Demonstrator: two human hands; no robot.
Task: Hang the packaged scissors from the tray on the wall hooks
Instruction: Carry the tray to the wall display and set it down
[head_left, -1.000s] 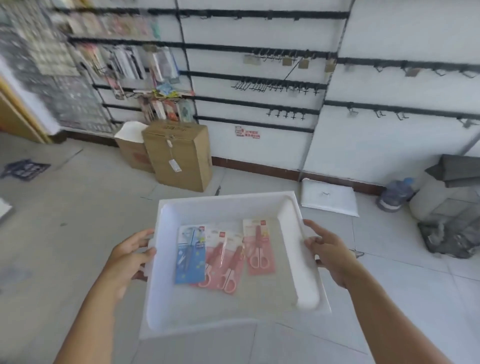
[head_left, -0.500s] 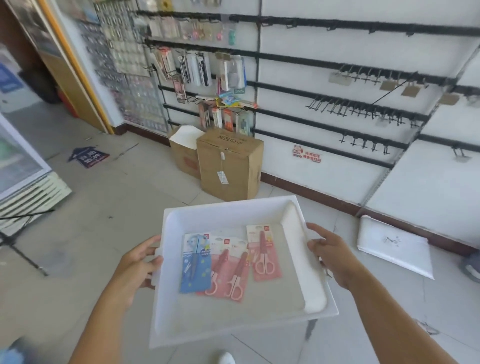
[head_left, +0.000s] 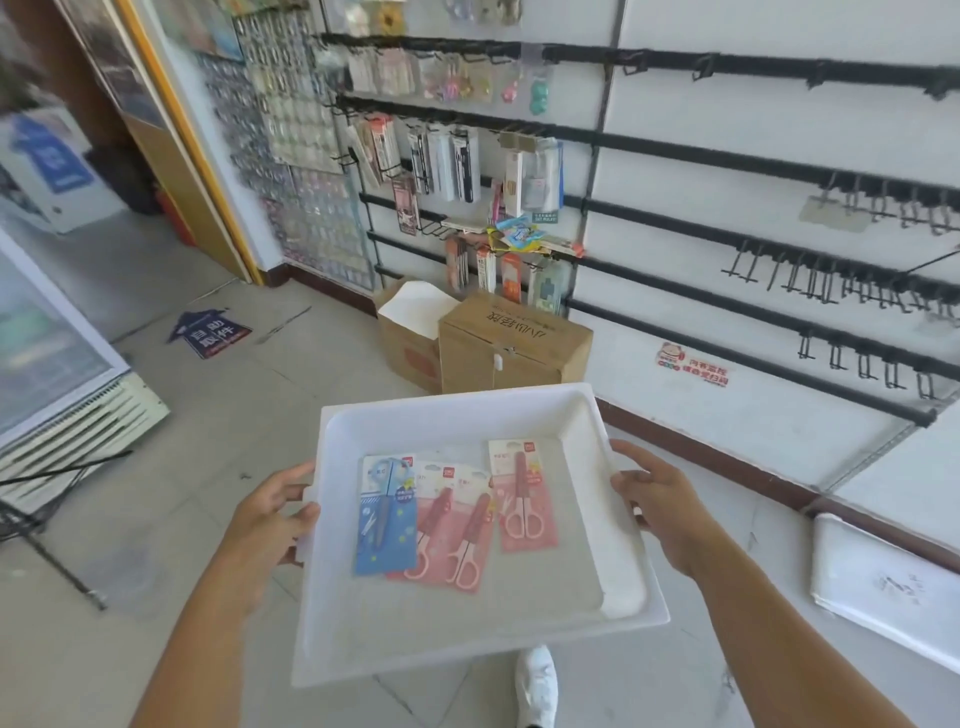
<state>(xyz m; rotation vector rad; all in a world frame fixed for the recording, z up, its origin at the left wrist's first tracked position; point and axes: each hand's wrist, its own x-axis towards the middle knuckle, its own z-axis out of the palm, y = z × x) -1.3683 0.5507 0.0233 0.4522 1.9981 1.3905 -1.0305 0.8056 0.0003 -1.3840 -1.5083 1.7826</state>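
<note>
I hold a white tray (head_left: 618, 525) level in front of me, my left hand (head_left: 270, 519) gripping its left rim and my right hand (head_left: 657, 501) its right rim. Several packaged scissors lie flat inside: a blue pack (head_left: 385, 514) on the left, two overlapping pink packs (head_left: 457, 530) in the middle, and another pink pack (head_left: 524, 493) on the right. Bare black wall hooks (head_left: 810, 280) line the rails on the white wall ahead to the right. Hooks further left (head_left: 441, 166) carry hanging goods.
Two cardboard boxes (head_left: 511, 345) stand on the floor against the wall just beyond the tray. A white flat tray (head_left: 883, 587) lies on the floor at right. A cooler cabinet (head_left: 57, 374) and a black stand leg (head_left: 52, 561) are at left. My white shoe (head_left: 535, 686) shows below.
My view has swung left and closer to the wall, so the stocked hooks and boxes now sit straight ahead. Both hands keep the same hold on the tray; the packs have not shifted.
</note>
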